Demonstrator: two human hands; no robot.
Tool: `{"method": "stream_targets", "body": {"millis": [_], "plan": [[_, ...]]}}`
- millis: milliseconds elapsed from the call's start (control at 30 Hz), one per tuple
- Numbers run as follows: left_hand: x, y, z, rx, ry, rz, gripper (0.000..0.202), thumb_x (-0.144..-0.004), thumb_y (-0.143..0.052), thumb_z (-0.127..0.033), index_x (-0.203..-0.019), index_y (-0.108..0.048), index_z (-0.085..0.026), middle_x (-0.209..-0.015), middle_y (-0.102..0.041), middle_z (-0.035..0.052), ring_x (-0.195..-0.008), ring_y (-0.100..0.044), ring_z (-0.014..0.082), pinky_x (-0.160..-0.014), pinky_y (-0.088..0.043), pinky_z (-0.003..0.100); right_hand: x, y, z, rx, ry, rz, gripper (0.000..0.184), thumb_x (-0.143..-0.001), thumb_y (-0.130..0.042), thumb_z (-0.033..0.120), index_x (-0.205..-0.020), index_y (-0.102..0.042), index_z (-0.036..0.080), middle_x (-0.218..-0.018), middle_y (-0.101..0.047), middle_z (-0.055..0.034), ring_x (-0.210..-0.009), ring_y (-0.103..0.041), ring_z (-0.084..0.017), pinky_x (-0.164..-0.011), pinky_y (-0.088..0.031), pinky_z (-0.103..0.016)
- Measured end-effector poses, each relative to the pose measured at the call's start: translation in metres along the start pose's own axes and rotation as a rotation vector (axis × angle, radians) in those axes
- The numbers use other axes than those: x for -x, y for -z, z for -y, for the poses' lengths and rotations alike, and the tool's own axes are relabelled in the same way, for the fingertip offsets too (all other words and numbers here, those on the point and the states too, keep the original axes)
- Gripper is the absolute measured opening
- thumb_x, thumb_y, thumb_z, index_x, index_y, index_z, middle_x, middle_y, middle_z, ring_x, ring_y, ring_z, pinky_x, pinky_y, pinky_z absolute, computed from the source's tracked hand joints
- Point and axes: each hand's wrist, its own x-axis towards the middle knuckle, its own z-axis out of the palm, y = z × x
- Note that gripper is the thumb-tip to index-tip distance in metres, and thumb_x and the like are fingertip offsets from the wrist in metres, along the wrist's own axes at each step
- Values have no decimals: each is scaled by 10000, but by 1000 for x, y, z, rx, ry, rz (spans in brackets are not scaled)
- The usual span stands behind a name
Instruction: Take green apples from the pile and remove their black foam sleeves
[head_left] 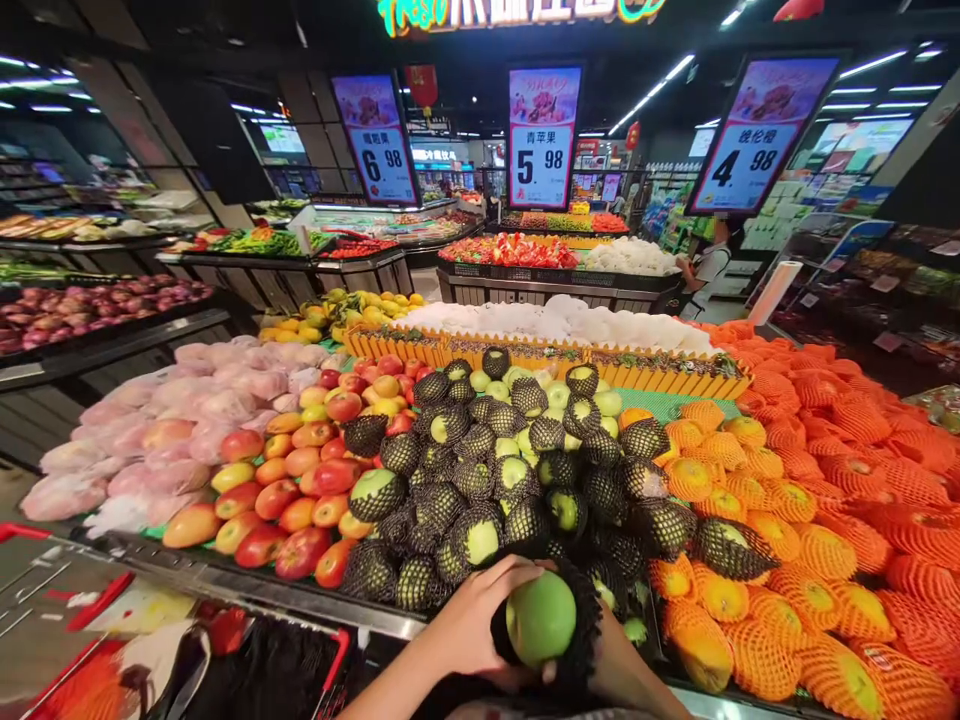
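Observation:
I hold a green apple (541,618) low in the middle of the view, half wrapped in a black foam net (586,612). My left hand (469,628) is closed round the apple's left side, thumb underneath. My right hand (616,662) comes up from the lower right and presses against the net's right side; its fingers are hidden behind the net. Just beyond lies a pile of green apples in black nets (495,470) on the display.
Red and yellow apples (300,480) lie left of the pile, pink-bagged fruit (172,420) further left, and fruit in orange nets (825,500) to the right. A red shopping cart (97,610) stands at the lower left. Price signs (541,135) hang above. A person (709,265) stands far back.

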Motion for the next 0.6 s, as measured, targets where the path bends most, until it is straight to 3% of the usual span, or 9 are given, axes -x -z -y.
{"method": "stream_targets", "body": {"millis": [100, 200, 367, 433, 500, 567, 600], "plan": [[0, -8, -15, 17, 49, 13, 1017, -651, -856, -335, -1523, -334, -302, -1506, -470, 133, -1338, -525, 293, -1134, -428, 404, 8, 9, 6, 5, -13, 55, 727, -569, -931, 361, -1253, -704, 268, -1191, -745, -146, -1173, -638, -449, -1027, -492, -571], [-5, -25, -23, 42, 93, 25, 1141, -571, -879, -265, -1552, -296, -294, -1555, -367, 144, -1390, -450, 338, -1170, -384, 446, 13, 16, 2, 161, 62, 24, 692, -600, -919, 277, -1256, -699, 253, -1214, -733, -152, -1188, -625, -438, -1027, -489, -578], [-17, -61, -15, 161, 116, -267, 1050, -406, -858, -140, -1382, -484, -247, -1396, -473, 130, -1267, -514, 352, -1120, -402, 489, 14, 24, -2, 219, 136, 53, 578, -680, -873, 267, -1232, -706, 226, -1112, -766, -128, -954, -705, -331, -892, -588, -492], [-17, -67, -12, 297, 91, -328, 1039, -368, -867, -167, -1336, -498, -232, -1346, -513, 129, -1227, -530, 364, -1096, -407, 516, 14, 31, 0, 234, 151, 33, 520, -642, -899, 229, -1140, -750, 244, -1036, -779, -107, -923, -704, -323, -880, -592, -472], [-15, -68, -12, 523, 82, -385, 999, -416, -878, -245, -1330, -475, -227, -1330, -546, 134, -1200, -552, 361, -1060, -431, 518, 17, 40, 0, 266, 151, -55, 408, -608, -919, 210, -989, -779, 256, -928, -781, -78, -864, -707, -308, -824, -602, -453], [-11, -66, -14, 792, 122, -488, 918, -520, -865, -371, -1337, -475, -222, -1303, -589, 127, -1178, -582, 345, -1032, -461, 496, 20, 47, -2, 192, 124, -101, 314, -655, -897, 234, -936, -759, 266, -823, -774, -36, -753, -717, -262, -670, -614, -389], [-9, -65, -15, 920, 162, -547, 875, -564, -847, -445, -1333, -496, -217, -1278, -617, 120, -1166, -599, 340, -1024, -476, 488, 21, 48, -3, 106, 94, -64, 294, -708, -866, 251, -972, -741, 278, -807, -778, -21, -731, -728, -246, -587, -601, -343]]}}
